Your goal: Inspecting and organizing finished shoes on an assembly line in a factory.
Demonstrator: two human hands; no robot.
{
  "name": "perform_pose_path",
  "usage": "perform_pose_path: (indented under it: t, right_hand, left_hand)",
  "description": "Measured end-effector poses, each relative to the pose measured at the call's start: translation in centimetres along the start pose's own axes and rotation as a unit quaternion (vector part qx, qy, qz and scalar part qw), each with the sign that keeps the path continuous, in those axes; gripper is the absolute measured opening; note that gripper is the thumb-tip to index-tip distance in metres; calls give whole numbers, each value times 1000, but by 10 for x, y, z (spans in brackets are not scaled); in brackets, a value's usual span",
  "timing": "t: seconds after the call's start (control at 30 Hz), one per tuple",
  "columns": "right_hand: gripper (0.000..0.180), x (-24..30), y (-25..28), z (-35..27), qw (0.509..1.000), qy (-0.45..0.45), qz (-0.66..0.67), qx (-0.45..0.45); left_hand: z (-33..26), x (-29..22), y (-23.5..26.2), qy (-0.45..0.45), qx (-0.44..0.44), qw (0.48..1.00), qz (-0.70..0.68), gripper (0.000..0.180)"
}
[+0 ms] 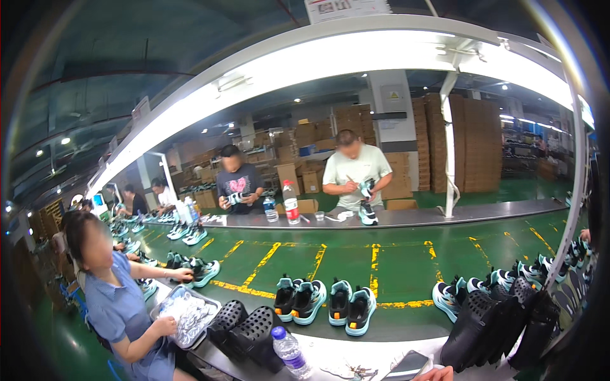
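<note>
At the bottom edge, right of the middle, a little of my right hand (436, 374) comes into view, fingers bent and pressed together. What they hold, if anything, is cut off. Beside the fingertips lies a dark-screened phone (410, 364) on the white bench top, with a bunch of keys (362, 371) to its left. My left hand is out of sight. Farther left stands a clear water bottle (290, 355) with a purple cap. Beyond the bench, two pairs of black and light-blue sneakers (309, 301) sit on the green conveyor.
Black perforated clog-like pieces (251, 333) stand left of the bottle; taller black ones (473, 327) stand at right. At left, a co-worker (124, 298) reaches toward sneakers beside a tray of white pieces (171, 336). Two people (357, 171) handle shoes across the green line (343, 254).
</note>
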State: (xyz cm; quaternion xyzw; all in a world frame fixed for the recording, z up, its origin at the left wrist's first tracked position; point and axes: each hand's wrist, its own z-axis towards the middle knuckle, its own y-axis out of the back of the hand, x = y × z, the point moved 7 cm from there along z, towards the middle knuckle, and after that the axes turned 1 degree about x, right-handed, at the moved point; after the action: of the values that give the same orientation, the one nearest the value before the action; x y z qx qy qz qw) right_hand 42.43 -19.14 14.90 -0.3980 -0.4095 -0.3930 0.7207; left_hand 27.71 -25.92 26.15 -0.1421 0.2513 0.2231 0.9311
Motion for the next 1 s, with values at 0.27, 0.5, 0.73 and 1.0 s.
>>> perform_pose_path:
  t: [0.27,0.5,0.73,1.0]
  right_hand:
    - [13,3,-15,17,999,-35,-1,-33]
    - [19,42,-40,40,972,124,-169,111]
    - [19,73,-32,24,949,182,-239,100]
    - [24,85,-31,22,927,247,-267,96]
  left_hand:
    - [-18,22,35,165,-130,954,214,3]
    - [-24,31,56,219,-399,832,317,23]
    - [-12,50,40,211,-377,864,257,18]
    - [-9,52,34,225,-350,880,228,21]
